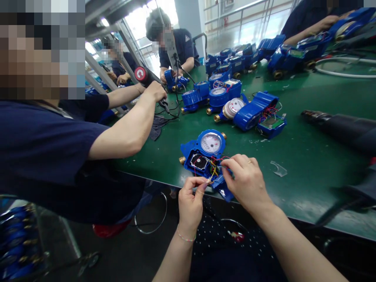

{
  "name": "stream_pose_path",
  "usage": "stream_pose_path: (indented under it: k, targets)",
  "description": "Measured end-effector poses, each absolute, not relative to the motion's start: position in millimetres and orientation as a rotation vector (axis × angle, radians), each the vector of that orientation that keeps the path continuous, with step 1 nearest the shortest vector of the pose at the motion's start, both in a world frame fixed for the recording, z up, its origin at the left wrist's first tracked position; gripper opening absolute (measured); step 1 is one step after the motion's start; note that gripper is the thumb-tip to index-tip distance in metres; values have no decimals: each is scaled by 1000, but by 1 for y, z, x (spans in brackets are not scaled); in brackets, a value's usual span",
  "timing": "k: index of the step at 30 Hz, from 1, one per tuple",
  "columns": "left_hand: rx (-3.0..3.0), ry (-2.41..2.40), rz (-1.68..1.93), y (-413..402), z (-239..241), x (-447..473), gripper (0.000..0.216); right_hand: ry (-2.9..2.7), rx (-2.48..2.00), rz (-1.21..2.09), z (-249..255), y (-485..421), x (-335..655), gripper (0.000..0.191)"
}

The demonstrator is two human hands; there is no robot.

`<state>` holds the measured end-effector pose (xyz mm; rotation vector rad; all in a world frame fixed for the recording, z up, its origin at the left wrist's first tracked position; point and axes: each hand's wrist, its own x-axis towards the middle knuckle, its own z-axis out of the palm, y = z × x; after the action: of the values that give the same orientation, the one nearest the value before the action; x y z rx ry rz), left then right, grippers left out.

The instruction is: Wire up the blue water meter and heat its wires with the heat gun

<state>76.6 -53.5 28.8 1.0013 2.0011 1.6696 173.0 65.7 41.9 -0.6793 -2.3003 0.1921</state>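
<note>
A blue water meter [192, 153] with a round white dial [210, 142] and brass ends lies at the table's near edge. Its lower compartment is uncovered, showing a black part [199, 161] and red and yellow wires [215, 169]. My left hand [190, 201] is closed in a pinch on the light-coloured ends of the wires, just in front of the compartment. At the compartment's right side, my right hand [247, 178] has its fingertips drawn together by the red wires; what lies between them is hidden. Below, a blue cover piece [225, 192] hangs over the edge.
Several blue meters [219, 96] stand farther back on the green table [296, 145]. One opened meter [272, 124] shows a circuit board. A dark power tool [329, 124] lies right; a plastic scrap [278, 169] is nearer. At left, a co-worker's arm [126, 131] holds a heat gun [147, 76].
</note>
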Motion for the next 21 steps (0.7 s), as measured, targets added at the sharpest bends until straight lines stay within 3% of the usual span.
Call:
stream_pose_path:
  k: [3, 7, 12, 16, 21]
  targets:
    - [974, 1967, 1722, -54, 30, 76, 7, -2368, -461, 199, 44, 64, 171, 17]
    - [1015, 2029, 1718, -56, 33, 72, 8, -2384, -380, 218, 44, 67, 166, 7]
    - [1343, 2275, 1397, -52, 45, 67, 21, -2327, -375, 308, 44, 72, 165, 7]
    - [1663, 2543, 1172, -44, 52, 67, 11, -2332, -381, 344, 47, 72, 165, 10]
    - [1860, 2583, 1162, -40, 51, 63, 12, -2268, -364, 384, 50, 69, 164, 17]
